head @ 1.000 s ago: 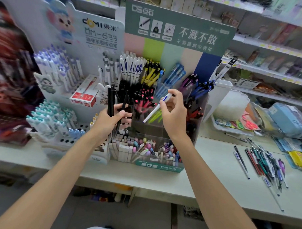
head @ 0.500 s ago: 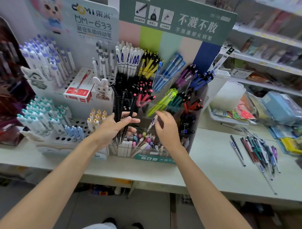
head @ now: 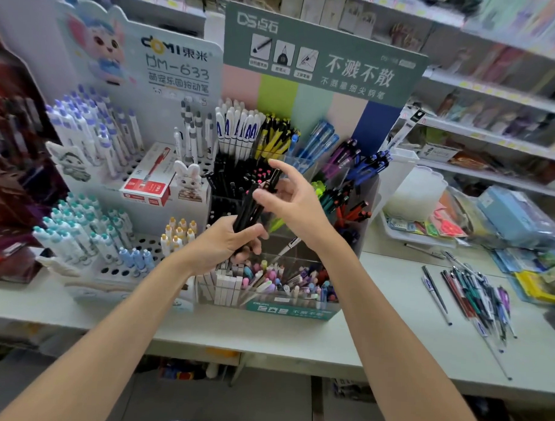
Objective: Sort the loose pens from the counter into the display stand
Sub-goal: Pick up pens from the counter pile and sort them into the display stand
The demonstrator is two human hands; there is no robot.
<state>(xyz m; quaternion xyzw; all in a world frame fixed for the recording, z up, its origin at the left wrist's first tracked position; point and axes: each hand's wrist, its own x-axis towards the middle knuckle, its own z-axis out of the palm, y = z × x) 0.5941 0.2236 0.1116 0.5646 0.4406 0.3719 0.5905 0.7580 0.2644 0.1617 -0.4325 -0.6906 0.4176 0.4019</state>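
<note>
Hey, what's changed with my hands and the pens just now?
The right hand lowered the white pen into the display stand, let it go, then rose and now pinches the top of the black pens. The left hand still grips the black pens; the loose pens on the counter stay put.

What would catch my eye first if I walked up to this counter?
Centre frame, the left hand grips a bundle of black pens while the right hand meets their tops, just in front of the crowded, colourful display stand. On the counter to the right lies a loose pile of pens.
</note>
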